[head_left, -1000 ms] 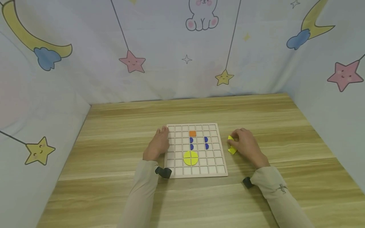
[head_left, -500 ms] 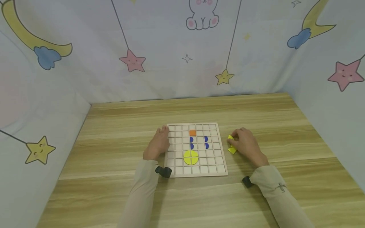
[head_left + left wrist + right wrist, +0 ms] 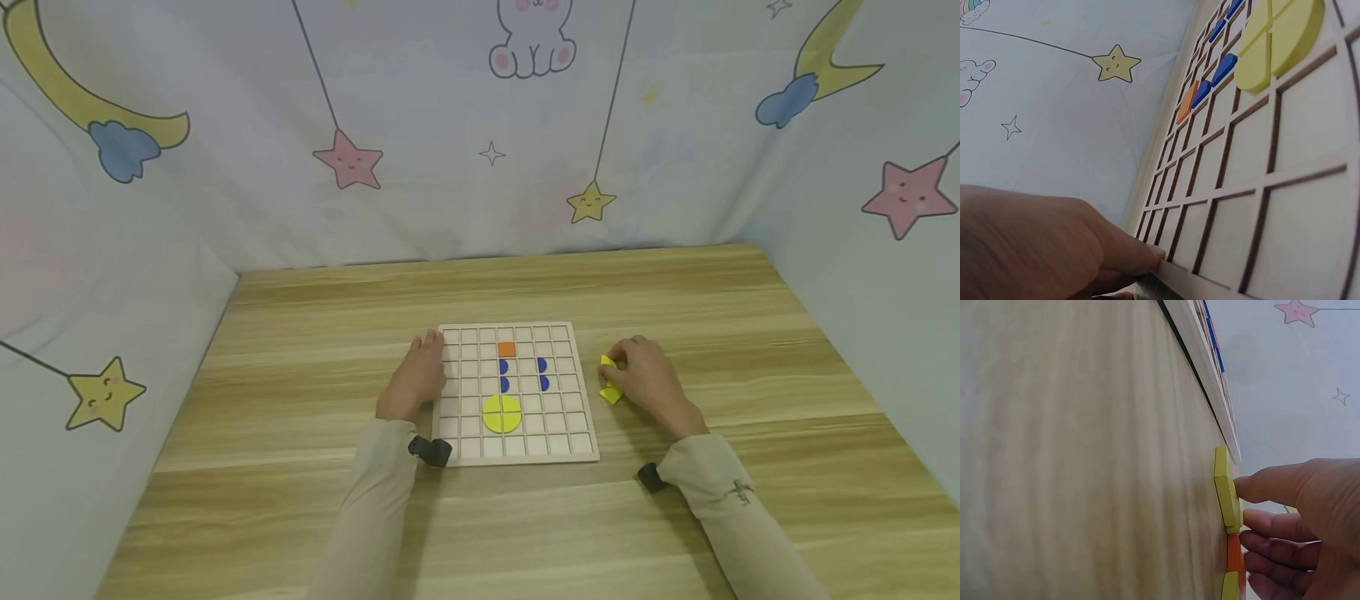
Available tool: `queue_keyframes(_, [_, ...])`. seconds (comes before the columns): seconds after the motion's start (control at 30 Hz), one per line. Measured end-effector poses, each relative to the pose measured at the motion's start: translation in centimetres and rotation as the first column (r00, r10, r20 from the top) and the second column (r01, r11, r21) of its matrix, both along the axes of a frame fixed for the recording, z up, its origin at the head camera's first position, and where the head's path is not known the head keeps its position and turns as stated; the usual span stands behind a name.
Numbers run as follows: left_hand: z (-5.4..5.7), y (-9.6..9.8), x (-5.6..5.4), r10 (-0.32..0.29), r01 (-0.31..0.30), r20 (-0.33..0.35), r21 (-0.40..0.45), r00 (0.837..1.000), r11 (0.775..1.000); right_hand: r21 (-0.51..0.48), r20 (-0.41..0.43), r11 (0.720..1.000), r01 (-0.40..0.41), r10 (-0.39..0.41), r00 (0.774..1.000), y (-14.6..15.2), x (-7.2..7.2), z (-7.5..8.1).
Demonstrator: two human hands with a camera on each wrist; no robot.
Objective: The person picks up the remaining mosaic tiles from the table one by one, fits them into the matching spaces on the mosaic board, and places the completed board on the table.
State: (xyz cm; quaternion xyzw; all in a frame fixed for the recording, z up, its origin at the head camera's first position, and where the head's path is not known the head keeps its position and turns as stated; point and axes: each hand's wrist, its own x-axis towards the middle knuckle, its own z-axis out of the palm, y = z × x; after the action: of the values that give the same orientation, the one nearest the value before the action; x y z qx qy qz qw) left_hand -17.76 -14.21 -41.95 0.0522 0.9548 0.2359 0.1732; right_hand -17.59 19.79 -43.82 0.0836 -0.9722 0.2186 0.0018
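A pale wooden grid board (image 3: 592,456) lies in front of me. My left hand (image 3: 414,379) lies along its left side, and in the left wrist view a fingertip (image 3: 1156,251) touches the rim. On the board are an orange square tile (image 3: 506,349), several blue half-round tiles (image 3: 544,383) and several yellow quarter-circle tiles (image 3: 511,422) that form a disc. Right of the board, my right hand (image 3: 647,379) rests its bent fingers on loose yellow tiles (image 3: 1225,490). An orange tile (image 3: 1234,552) lies between those yellow tiles, under the fingers in the right wrist view.
The wood-grain table (image 3: 300,333) runs back to a white printed cloth (image 3: 435,208) with stars and moons. Cloth also rises along the left and right sides. Black straps (image 3: 431,452) sit at both wrists, over beige sleeves.
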Motion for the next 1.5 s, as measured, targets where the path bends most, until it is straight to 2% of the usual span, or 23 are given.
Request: queue_keyframes(1.5, [0.0,0.0,0.0,-0.003,0.003,-0.005,-0.001,1.000,1.000,-0.068,0.006,0.998,-0.006,0.006,1.000,-1.9,0.0,1.8])
